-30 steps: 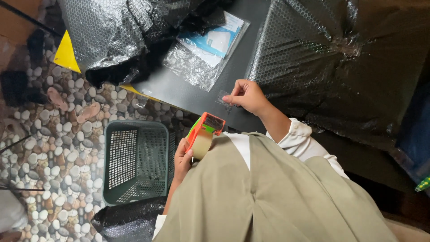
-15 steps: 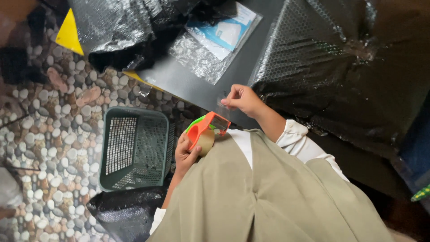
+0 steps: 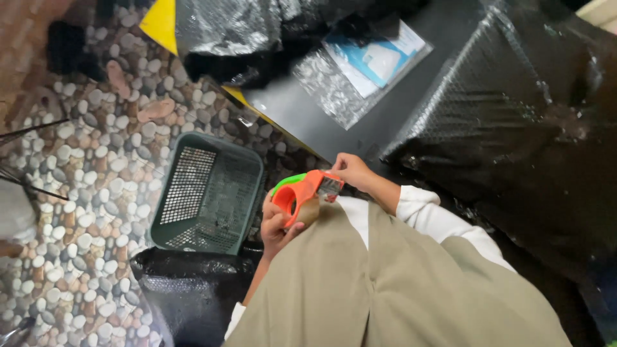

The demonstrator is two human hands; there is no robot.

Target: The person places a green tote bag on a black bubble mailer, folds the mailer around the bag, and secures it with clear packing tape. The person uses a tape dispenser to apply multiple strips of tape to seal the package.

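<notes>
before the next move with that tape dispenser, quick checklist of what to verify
1. Left hand grips the orange tape dispenser: ok.
2. Right hand at the dispenser's front end: ok.
3. Loose tape end found and pulled: cannot tell, too small.
4. Black wrapped parcel lies on the dark table within view: ok.
5. Clear bag with blue insert apart from the hands: ok.
6. Green basket on the pebble floor, beside the person: ok.
</notes>
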